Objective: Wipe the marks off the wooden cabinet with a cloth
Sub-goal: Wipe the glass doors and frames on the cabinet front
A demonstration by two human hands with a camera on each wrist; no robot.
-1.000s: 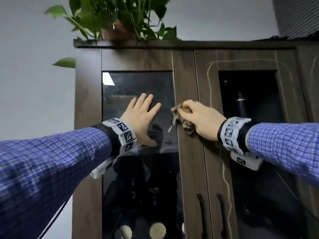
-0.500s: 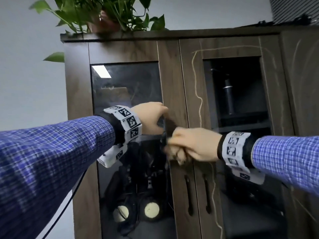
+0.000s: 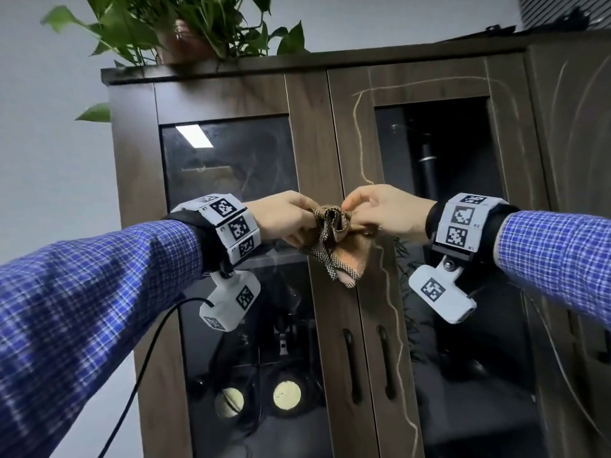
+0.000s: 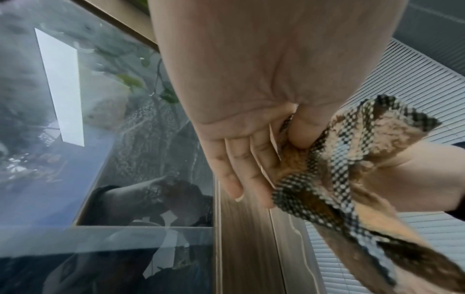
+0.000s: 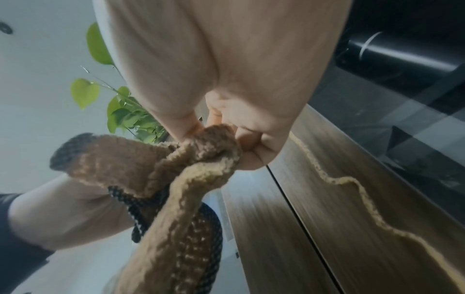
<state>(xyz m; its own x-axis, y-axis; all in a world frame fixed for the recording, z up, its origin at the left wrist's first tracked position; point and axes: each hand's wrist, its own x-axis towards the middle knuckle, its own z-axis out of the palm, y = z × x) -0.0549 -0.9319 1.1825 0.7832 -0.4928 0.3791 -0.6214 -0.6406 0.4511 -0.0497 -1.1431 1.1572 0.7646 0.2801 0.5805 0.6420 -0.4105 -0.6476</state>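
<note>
A dark wooden cabinet (image 3: 310, 133) with two glass doors fills the head view. Pale chalk-like marks (image 3: 362, 153) run down the right door's frame and along its top, with more on the side panel (image 3: 568, 104). A crumpled brown cloth (image 3: 334, 239) with a checked edge hangs in front of the doors' centre stiles. My left hand (image 3: 287, 219) grips its left side and my right hand (image 3: 373, 213) pinches its right side. The cloth (image 4: 352, 163) bunches at my left fingers in the left wrist view. In the right wrist view the cloth (image 5: 191, 159) sits at my right fingertips, beside a wavy mark (image 5: 352, 189).
A potted green plant (image 3: 185, 31) stands on the cabinet top, leaves trailing over its left side. Two dark vertical handles (image 3: 348, 365) sit low on the centre stiles. Dark items show behind the glass. A black cable (image 3: 145, 365) hangs from my left wrist.
My left hand left the glass pane and came to the cloth, now gripping it. My right hand dropped from the centre stile and now holds the cloth between both hands.
</note>
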